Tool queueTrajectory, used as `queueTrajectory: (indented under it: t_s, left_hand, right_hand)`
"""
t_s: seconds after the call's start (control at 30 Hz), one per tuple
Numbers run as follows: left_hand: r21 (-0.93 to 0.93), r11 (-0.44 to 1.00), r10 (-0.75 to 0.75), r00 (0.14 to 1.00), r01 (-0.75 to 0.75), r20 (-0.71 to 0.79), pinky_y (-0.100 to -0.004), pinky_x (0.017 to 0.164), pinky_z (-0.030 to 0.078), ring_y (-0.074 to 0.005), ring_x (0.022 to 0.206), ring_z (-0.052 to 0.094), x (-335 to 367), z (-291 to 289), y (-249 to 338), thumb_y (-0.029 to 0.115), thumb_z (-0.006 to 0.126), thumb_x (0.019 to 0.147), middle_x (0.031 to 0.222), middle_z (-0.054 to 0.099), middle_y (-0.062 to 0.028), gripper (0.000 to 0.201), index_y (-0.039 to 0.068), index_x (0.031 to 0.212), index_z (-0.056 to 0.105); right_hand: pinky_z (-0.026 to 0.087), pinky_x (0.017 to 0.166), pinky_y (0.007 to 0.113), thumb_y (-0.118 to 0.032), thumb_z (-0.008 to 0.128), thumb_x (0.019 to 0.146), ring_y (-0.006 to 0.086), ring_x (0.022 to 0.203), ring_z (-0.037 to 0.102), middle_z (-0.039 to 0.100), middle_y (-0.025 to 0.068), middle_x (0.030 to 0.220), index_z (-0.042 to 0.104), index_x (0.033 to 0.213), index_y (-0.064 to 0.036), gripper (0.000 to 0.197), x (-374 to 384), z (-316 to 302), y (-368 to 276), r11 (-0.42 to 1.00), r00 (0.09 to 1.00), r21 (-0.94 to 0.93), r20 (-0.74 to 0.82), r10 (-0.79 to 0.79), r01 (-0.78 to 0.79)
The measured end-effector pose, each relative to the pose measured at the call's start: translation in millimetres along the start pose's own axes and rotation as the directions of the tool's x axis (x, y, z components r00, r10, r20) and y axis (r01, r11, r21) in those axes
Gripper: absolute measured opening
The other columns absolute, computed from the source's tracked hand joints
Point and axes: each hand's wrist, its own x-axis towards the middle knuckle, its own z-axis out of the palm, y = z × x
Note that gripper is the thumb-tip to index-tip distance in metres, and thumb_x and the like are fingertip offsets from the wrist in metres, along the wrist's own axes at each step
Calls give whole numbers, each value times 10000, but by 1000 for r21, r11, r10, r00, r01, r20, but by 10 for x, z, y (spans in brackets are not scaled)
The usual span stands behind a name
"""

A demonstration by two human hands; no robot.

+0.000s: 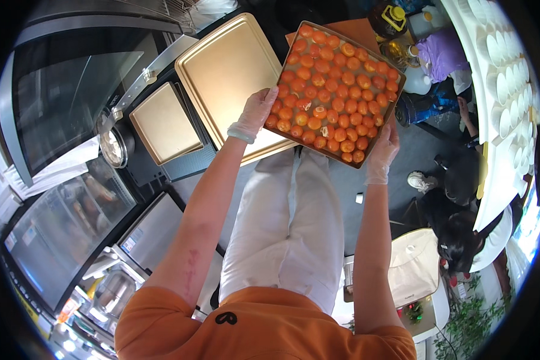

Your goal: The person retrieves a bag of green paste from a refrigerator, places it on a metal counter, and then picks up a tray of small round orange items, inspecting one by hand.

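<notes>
A square baking tray [314, 147] is held up in front of me, tilted, with rows of glossy orange balls that look like salted egg yolks [336, 90] spread over it. A few of them carry pale bits. My left hand [259, 113], in a clear plastic glove, grips the tray's left edge. On the lower right edge, my right hand [384, 155], gloved too, closes round the rim; part of its fingers is hidden by the tray. Just left of the held tray lies a large gold baking tray [231, 72], with nothing on it.
A smaller gold tray [167, 123] sits farther left, beside a dark glass oven door [72, 90]. Bottles [390, 21] and a purple bag [443, 54] stand at the far right. Another person [462, 231] is low on the right, near a cream-coloured chair [414, 264].
</notes>
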Motion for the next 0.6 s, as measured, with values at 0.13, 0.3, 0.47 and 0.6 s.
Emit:
queueTrajectory:
  t_s: [0.13, 0.3, 0.47, 0.6]
  left_hand:
    - [354, 929, 122, 993, -110, -12, -335, 694, 456, -179, 704, 533, 37, 45, 62, 525, 431, 960, 731, 600, -104, 613, -60, 957, 616]
    - [258, 960, 133, 989, -114, -57, -336, 653, 448, -175, 658, 513, -50, 89, -51, 509, 429, 967, 683, 569, -86, 597, -59, 929, 609]
    - [-4, 987, 156, 972, -160, -174, -302, 623, 432, -124, 660, 479, -406, 238, -63, 492, 444, 971, 685, 544, -46, 586, -72, 966, 603]
    - [-2, 998, 61, 986, -62, -153, -287, 701, 451, -127, 738, 497, -622, 198, -181, 501, 451, 967, 785, 605, -83, 614, -88, 1064, 598]
  right_hand:
    - [465, 800, 314, -198, 527, 944, 181, 889, 590, 655, 147, 1014, 592, 1078, 105, 338, -45, 44, -31, 993, 994, -80, -59, 87, -92]
    - [460, 812, 303, -193, 528, 946, 176, 890, 580, 647, 126, 1011, 587, 1085, 98, 328, -9, 61, 2, 995, 994, -17, -46, 96, -97]
    - [450, 848, 303, -237, 512, 959, 176, 938, 565, 624, 113, 1044, 569, 1117, 84, 363, -13, -21, -67, 991, 990, 37, 54, 128, -130]
    - [436, 883, 306, -305, 492, 974, 178, 973, 552, 604, 119, 1094, 542, 1163, 74, 427, 94, -122, 35, 949, 960, 161, 120, 253, -271]
